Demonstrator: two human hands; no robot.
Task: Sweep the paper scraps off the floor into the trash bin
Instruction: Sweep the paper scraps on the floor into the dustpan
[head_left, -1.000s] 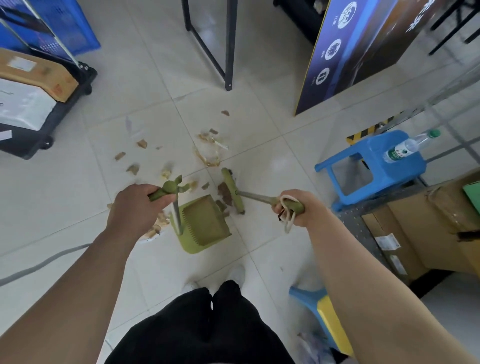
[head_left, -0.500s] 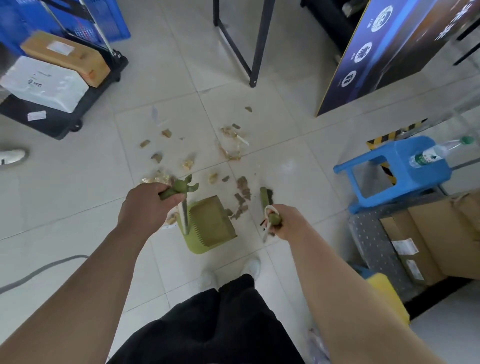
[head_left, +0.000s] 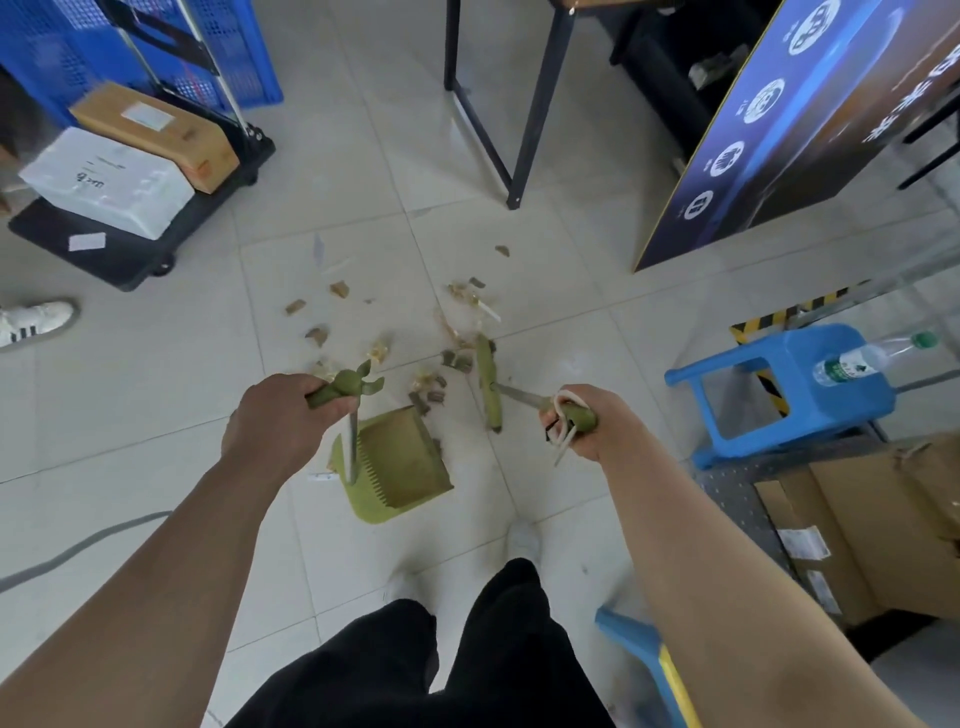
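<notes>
- The left hand (head_left: 283, 415) is in the middle of the frame, wrapped tight around the green top of the dustpan handle (head_left: 343, 389).
- A thin metal pole runs down from that handle to the green dustpan (head_left: 400, 465), which sits on the floor (head_left: 545, 332) just below the middle of the frame, with its open side facing up the frame.
- The right hand (head_left: 587, 423) is a bit right of the middle, closed around the broom handle (head_left: 574, 415), and a white loop of cord hangs over its fingers.
- The green broom head (head_left: 489, 382) is on the floor just up and right of the dustpan, standing long and narrow.
- The paper scraps (head_left: 441, 369) lie on the pale tiles above the dustpan; some are right by the pan's open edge and beside the broom head.
- More scraps are spread farther up, toward the middle top of the frame.
- I see no scraps inside the dustpan.
- A blue stool (head_left: 784, 387) stands at the right of the frame with a plastic bottle (head_left: 867, 358) lying on it.
- A black cart (head_left: 135, 244) with boxes is at the upper left.
- The person's black trousers fill the bottom middle.
</notes>
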